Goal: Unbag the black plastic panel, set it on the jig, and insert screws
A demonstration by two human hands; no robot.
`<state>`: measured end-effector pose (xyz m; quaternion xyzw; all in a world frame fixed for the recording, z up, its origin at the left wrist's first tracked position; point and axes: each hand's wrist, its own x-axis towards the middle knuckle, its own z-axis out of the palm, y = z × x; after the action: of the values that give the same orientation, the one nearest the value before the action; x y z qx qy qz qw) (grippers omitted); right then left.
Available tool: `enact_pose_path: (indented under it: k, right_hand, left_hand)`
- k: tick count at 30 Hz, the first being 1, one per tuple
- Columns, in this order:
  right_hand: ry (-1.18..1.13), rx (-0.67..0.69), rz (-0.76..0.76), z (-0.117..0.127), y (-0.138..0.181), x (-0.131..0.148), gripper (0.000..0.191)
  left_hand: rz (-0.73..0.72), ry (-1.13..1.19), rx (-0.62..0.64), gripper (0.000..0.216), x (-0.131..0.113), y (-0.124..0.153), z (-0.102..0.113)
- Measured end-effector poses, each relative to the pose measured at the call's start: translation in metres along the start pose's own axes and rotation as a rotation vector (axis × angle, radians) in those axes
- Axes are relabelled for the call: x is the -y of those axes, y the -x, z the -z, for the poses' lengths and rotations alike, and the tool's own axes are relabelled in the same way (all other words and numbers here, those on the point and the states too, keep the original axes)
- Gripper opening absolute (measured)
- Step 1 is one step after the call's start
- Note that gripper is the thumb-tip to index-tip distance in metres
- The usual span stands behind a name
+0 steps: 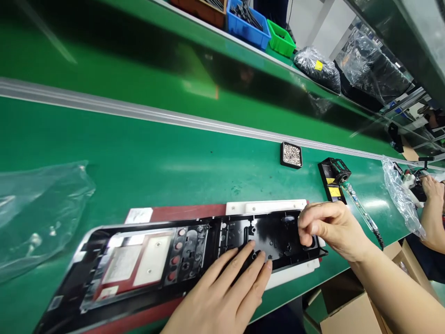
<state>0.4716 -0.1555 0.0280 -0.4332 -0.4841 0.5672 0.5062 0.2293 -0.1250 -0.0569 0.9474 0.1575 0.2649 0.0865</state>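
A long black plastic panel (146, 260) lies on a red and white fixture (264, 207) on the green bench. My left hand (225, 292) rests flat on the panel's middle, fingers stretched out and together. My right hand (330, 227) hovers at the panel's right end with the fingers curled in a pinch; what they hold, if anything, is too small to see.
A small black tray of screws (291, 154) sits behind the panel. A black tool stand (333, 178) with a tool stands to the right. A clear plastic bag (34, 208) lies at left. Bins (248, 21) line the far bench. Another person's hand (433, 188) works at right.
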Motion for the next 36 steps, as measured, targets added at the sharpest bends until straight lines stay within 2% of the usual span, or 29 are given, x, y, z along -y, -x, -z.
enact_pose_path:
  k: [5,10,12,14,17,19,23,27,33,36]
  right_hand:
    - [-0.170,0.020,0.016,-0.007,0.009,-0.007,0.023]
    - [-0.171,0.008,0.019,-0.010,0.010,-0.007,0.029]
    - [0.002,-0.024,0.060,-0.007,0.009,-0.008,0.029]
    - [0.338,-0.046,0.143,-0.003,0.009,-0.009,0.021]
    - [0.854,-0.007,0.273,0.005,0.008,-0.008,0.014]
    - [1.014,0.032,0.295,0.008,0.008,-0.007,0.014]
    - [1.034,0.066,0.253,0.007,0.008,-0.006,0.020]
    - [1.039,0.048,0.210,0.007,0.008,-0.010,0.016]
    - [1.175,0.053,0.241,0.010,0.005,-0.013,0.010]
    - [1.165,0.062,0.245,0.011,0.005,-0.012,0.011]
  left_hand:
    - [-0.054,0.005,0.011,0.033,0.003,-0.003,0.003]
    - [-0.047,0.023,0.009,0.033,0.004,-0.002,0.002]
    - [-0.007,0.047,0.032,0.035,0.001,-0.001,0.002]
    - [0.000,0.062,0.078,0.039,-0.001,-0.001,0.004]
    - [-0.006,0.076,0.094,0.043,-0.001,-0.001,0.006]
    - [-0.019,0.070,0.088,0.043,0.000,-0.002,0.006]
    - [-0.044,0.063,0.076,0.044,0.000,-0.002,0.006]
    - [-0.029,0.054,0.069,0.043,-0.001,-0.003,0.009]
    - [-0.013,0.045,0.107,0.044,-0.002,-0.004,0.012]
    - [-0.015,0.049,0.122,0.044,-0.003,-0.002,0.012]
